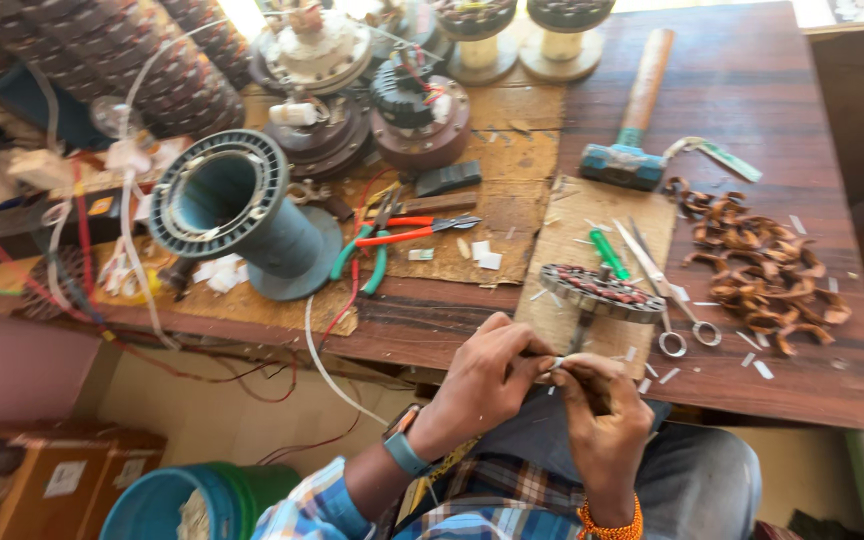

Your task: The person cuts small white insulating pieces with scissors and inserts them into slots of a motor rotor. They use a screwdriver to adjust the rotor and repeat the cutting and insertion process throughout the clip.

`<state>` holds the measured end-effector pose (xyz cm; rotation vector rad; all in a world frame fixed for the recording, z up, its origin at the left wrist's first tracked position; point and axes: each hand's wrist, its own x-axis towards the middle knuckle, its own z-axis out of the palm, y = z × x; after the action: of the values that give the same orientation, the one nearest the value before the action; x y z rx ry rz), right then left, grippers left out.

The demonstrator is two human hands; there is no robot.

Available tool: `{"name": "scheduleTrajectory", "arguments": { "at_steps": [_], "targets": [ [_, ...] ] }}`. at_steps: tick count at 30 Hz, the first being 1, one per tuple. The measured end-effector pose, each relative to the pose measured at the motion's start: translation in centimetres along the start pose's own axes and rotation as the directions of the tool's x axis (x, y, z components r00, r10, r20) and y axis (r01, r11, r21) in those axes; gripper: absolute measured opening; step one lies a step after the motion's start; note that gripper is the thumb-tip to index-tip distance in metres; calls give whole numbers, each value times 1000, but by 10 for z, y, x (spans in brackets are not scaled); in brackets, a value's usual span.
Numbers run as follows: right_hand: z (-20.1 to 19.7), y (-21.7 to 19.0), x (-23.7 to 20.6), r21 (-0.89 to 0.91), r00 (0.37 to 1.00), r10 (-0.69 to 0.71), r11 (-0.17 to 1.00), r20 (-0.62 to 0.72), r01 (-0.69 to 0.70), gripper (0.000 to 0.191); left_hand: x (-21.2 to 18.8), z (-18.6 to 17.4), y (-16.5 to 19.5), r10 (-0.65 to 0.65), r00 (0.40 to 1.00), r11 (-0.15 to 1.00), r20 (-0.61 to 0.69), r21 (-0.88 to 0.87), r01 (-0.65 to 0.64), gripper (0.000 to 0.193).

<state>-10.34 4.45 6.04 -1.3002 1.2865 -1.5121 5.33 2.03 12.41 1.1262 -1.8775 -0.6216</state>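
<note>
Just off the near edge of the surface (422,330), above the person's lap, the left hand (482,385) and the right hand (602,420) meet, and a small white strip (555,364) is pinched between the closed fingers (530,352) of both hands, only its tip showing. Just beyond lies a round wound stator (600,291) on a cardboard sheet (592,220) beside scissors (667,290). Farther off rest red-handled pliers (407,235), a hammer (632,110) and a teal spool (237,205).
</note>
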Motion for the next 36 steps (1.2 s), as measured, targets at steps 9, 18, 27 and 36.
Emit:
{"name": "scheduleTrajectory", "arguments": {
  "at_steps": [9, 18, 27, 36],
  "targets": [
    [-34, 32, 13, 275, 870, 371, 843, 325, -462, 21, -5, 1, -8, 56, 988, 997, 143, 38, -62, 10],
    [-47, 53, 1, 97, 871, 357, 907, 338, -410, 16, -9, -2, 0, 75, 974, 995, 214, -78, -59, 15],
    [-63, 46, -16, 517, 752, 374, 557, 543, -650, 15, -5, -9, 5, 167, 887, 968, 430, -240, -66, 20],
    [-61, 49, -8, 345, 704, 509, 628, 495, -697, 20, 2, 26, -9, -63, 907, 949, 416, -256, 183, 16]
  ]
}}
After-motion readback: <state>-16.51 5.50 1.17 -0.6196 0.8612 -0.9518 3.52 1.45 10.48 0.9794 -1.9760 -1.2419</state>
